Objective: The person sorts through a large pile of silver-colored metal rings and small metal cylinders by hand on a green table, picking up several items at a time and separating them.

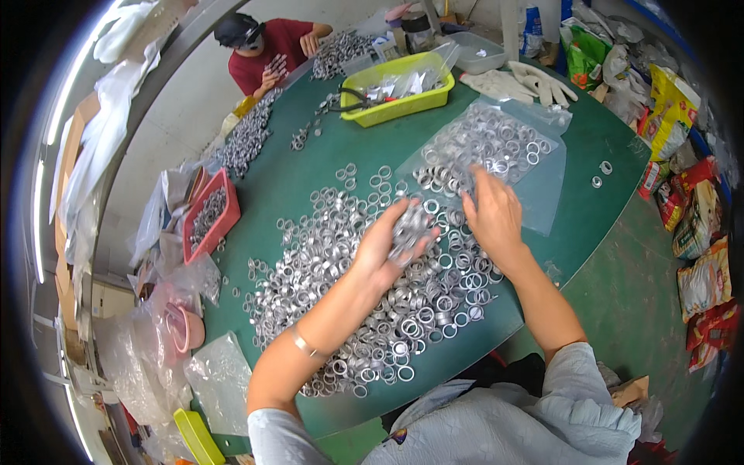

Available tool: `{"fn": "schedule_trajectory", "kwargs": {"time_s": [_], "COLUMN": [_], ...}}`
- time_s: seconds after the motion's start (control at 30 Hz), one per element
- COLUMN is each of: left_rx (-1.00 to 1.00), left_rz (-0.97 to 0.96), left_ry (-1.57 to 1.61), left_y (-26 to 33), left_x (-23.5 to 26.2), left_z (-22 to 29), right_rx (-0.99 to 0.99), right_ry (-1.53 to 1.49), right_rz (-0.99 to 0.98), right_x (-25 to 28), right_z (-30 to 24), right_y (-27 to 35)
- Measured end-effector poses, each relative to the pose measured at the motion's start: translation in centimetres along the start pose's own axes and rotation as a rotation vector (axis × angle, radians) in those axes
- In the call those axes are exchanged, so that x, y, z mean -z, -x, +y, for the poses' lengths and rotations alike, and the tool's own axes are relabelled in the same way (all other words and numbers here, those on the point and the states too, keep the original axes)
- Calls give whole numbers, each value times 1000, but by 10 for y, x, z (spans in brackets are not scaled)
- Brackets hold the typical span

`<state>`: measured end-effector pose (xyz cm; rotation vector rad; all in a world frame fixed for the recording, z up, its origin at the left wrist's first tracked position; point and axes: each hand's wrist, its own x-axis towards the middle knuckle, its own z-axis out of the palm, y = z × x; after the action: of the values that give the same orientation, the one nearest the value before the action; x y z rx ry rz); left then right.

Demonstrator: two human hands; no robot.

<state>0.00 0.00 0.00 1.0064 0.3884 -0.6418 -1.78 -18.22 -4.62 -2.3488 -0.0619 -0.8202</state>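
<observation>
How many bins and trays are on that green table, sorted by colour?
Yellow-green bin: 1, at the far side of the green table.
Red tray: 1, at the left edge, holding metal rings.
Clear tub: 1, beyond the yellow-green bin.
Total: 3.
The left hand holds a bunch of metal rings.

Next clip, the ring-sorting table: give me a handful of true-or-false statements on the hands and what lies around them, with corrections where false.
1. The left hand holds a bunch of metal rings. True.
2. The right hand grips pliers. False: it rests on the ring pile, holding no tool.
3. The table is green. True.
4. The yellow-green bin sits under the left hand. False: it is at the far side.
5. A clear bag of rings lies beyond the right hand. True.
</observation>
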Motion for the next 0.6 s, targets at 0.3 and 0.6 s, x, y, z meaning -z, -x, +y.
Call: {"fn": "schedule_trajectory", "kwargs": {"time_s": [0.3,0.6], "left_rx": [-377,-623], "left_rz": [-99,-27], "left_ry": [454,164], "left_y": [-124,-102], "left_x": [-66,-70], "left_z": [-15,-40], "right_rx": [-51,-194], "right_ry": [-285,-546], "right_rz": [168,165], "right_x": [-7,-7], "right_z": [18,16], "right_y": [-9,-15]}}
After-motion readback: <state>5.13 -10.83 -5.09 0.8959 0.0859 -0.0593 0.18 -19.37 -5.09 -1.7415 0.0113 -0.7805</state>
